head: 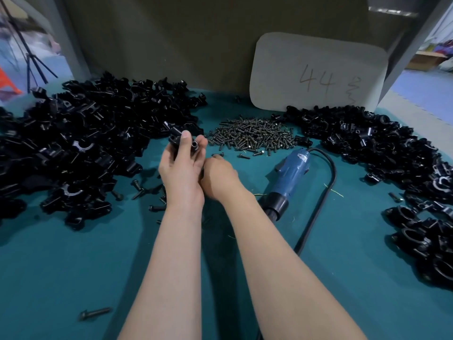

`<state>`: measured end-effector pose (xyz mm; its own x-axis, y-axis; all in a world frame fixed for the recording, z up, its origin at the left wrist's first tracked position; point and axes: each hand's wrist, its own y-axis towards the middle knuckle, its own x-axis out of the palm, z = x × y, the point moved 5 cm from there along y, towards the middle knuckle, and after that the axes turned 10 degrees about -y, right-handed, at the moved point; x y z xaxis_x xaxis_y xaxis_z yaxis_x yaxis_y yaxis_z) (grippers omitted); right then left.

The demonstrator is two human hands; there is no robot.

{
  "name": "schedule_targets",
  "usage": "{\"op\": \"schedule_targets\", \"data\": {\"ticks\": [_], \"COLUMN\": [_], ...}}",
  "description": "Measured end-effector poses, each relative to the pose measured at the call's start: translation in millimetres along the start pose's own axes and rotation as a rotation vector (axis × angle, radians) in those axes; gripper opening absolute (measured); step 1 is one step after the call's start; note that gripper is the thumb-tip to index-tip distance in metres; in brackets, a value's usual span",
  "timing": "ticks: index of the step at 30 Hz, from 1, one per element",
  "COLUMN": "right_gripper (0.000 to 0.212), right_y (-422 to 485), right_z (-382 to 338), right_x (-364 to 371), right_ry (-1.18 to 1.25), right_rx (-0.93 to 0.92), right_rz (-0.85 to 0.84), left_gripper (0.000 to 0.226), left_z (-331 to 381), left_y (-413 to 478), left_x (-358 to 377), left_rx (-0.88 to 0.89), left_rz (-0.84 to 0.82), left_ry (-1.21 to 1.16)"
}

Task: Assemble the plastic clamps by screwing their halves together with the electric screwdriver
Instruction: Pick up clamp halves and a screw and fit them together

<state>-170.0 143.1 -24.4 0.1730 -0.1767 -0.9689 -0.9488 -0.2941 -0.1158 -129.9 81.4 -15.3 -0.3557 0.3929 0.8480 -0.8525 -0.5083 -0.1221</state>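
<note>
My left hand (181, 168) grips a black plastic clamp (176, 136), thumb across its front, above the teal table. My right hand (218, 177) sits just right of it, knuckles up, fingers curled downward near a loose screw (217, 154); what its fingertips touch is hidden. The blue electric screwdriver (291, 174) lies on the table right of my right hand, not held, its black cord (328, 192) looping back toward me. A heap of dark screws (252, 137) lies beyond the hands.
A big pile of black clamp halves (73, 143) covers the left of the teal table (73, 266). Another pile of clamps (392, 155) curves along the right side. A grey card marked 44 (318, 72) leans on the back wall. Stray screws (94, 314) lie about.
</note>
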Motion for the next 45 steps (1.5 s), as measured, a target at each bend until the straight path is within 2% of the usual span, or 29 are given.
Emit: {"op": "schedule_targets", "data": {"ticks": [5, 6, 9, 12, 15, 18, 21, 24, 28, 31, 32, 35, 40, 45], "right_gripper": [0.01, 0.011, 0.037, 0.048, 0.054, 0.034, 0.033, 0.02, 0.007, 0.018, 0.022, 0.022, 0.007, 0.005], "right_y": [0, -1, 2, 10, 19, 24, 21, 16, 1, -19, -26, -38, -42, -41], "right_z": [3, 6, 19, 31, 31, 30, 31, 39, 62, 70, 71, 76, 76, 73], "right_x": [0, -1, -5, -12, -7, -7, -9, -16, -38, -49, -52, -57, -54, -55], "right_ry": [0.038, 0.085, 0.211, 0.195, 0.066, 0.004, 0.078, 0.164, 0.462, 0.795, 0.837, 0.742, 0.575, 0.469], "right_rx": [-0.035, -0.029, 0.013, 0.104, 0.119, 0.168, 0.244, 0.282, 0.266, 0.14, 0.101, 0.06, 0.076, 0.059], "right_rz": [0.009, 0.012, 0.091, 0.206, 0.113, 0.174, 0.241, 0.233, 0.352, 0.427, 0.431, 0.44, 0.445, 0.48], "left_gripper": [0.01, 0.009, 0.01, 0.009, 0.007, 0.008, 0.006, 0.004, 0.005, 0.004, 0.004, 0.006, 0.005, 0.013], "left_z": [-4, -5, -6, -9, -15, -22, -26, -27, -28, -32, -33, -35, -40, -44], "left_y": [1, 1, 2, 3, 3, 3, 2, 1, -3, -6, -7, -12, -12, -13], "left_x": [-2, -4, -11, -12, -10, -4, -1, 1, 5, 8, 8, 10, 9, 7], "left_rx": [-0.017, -0.029, -0.058, -0.095, -0.155, -0.209, -0.237, -0.24, -0.13, 0.004, 0.048, 0.138, 0.221, 0.233], "left_rz": [0.045, 0.066, 0.117, 0.127, 0.113, 0.081, 0.038, -0.004, -0.074, -0.118, -0.126, -0.153, -0.165, -0.171], "left_ry": [-0.016, -0.039, -0.109, -0.146, -0.174, -0.203, -0.183, -0.138, 0.124, 0.442, 0.554, 0.768, 0.944, 1.092]}}
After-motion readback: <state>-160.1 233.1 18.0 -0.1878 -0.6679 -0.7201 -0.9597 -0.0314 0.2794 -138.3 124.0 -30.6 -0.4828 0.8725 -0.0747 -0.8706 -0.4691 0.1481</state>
